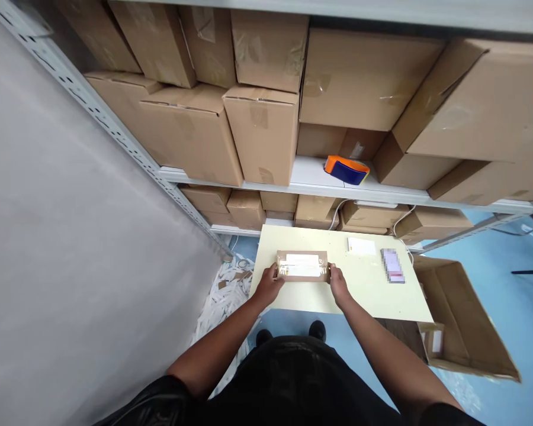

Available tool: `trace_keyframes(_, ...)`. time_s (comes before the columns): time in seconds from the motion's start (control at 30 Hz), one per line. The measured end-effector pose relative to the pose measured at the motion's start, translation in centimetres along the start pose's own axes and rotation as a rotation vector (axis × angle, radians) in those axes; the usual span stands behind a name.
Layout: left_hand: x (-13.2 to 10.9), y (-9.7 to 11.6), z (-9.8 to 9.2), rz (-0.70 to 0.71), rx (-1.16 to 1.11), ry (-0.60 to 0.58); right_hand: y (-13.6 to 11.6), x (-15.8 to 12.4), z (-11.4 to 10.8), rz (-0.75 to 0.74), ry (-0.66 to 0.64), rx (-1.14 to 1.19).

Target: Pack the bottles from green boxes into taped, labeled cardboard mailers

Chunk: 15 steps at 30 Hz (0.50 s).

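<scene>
A small brown cardboard box [302,277] with a white label and shiny clear tape on top is at the pale yellow table [328,299], left of its middle. My left hand [269,285] grips its left end, and my right hand [337,284] grips its right end. Both sets of fingers are closed about the box ends, partly hidden. Whether the box touches the tabletop cannot be told. To its right lie a white label stack [361,246] and a blurred-out phone-like rectangle [392,265].
Shelves behind hold several cardboard boxes [262,133] and an orange and blue tape roll [347,170]. A large open carton [466,313] stands on the floor at right. White paper strips [224,296] cover the floor at left, beside the grey wall [93,248].
</scene>
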<state>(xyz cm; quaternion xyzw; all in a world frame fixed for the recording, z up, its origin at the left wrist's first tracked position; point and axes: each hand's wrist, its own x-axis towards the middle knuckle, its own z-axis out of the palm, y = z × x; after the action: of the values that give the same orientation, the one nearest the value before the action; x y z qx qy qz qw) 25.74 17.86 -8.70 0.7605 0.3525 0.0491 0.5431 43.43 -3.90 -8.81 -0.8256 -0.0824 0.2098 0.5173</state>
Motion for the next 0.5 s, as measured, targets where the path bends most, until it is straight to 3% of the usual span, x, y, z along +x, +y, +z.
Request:
trace_keyframes(0.17,1.9,1.4,-1.0,0.012,0.114,-0.050,-2.6,0.3,0.7,0.038,0.027,-0.015)
trace_keyframes(0.33,2.4,1.6,-2.7,0.044,0.216,-0.069,-1.3,-0.9,-0.9,0.111,-0.030,0.066)
trace_keyframes(0.4,2.7,2.7,-3.3,0.114,0.318,0.012,-0.1,-1.4,-2.2,0.142,-0.091,0.086)
trace_keyframes(0.5,3.4,6.4,-2.6,0.340,0.461,0.163,2.5,-1.7,-4.6,0.212,-0.161,0.081)
